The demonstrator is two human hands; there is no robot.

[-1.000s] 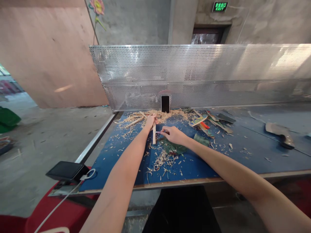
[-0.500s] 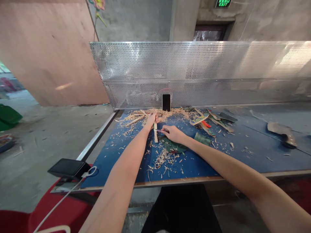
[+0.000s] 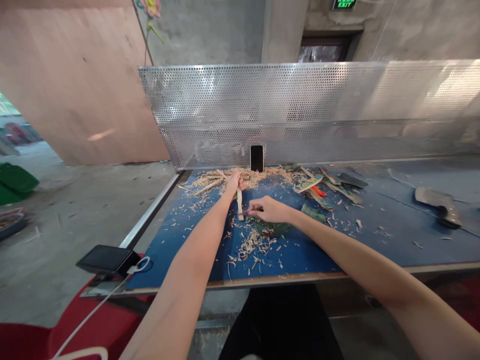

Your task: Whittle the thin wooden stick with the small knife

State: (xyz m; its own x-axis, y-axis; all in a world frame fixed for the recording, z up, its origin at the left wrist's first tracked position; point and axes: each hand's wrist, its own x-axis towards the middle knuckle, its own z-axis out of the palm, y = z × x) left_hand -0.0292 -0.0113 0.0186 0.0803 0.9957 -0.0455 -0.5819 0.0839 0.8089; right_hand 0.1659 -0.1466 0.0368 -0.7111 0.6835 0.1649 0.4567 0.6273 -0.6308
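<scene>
My left hand (image 3: 235, 182) is closed round the far end of a pale wooden strip (image 3: 240, 202), which points back toward me over the blue table (image 3: 180, 245). In my right hand (image 3: 263, 208) is a thin knife (image 3: 245, 213), pinched in closed fingers. Its blade lies across the near end of the strip; the handle is mostly hidden by my fingers. Curled wood shavings (image 3: 255, 245) lie just below my hands. A dark green patterned piece (image 3: 272, 228) lies flat under my right wrist.
A phone (image 3: 257, 158) stands upright against the perforated metal screen (image 3: 240, 115). More shavings and wooden strips lie at the back. Painted scraps (image 3: 309, 184) with something red are at the right, and a curved brown piece (image 3: 435, 197) lies farther right. A black device (image 3: 107, 260) sits at the left corner.
My right hand has drawn the knife toward me along the wooden strip, from its middle to its near end. My left hand keeps its hold on the far end.
</scene>
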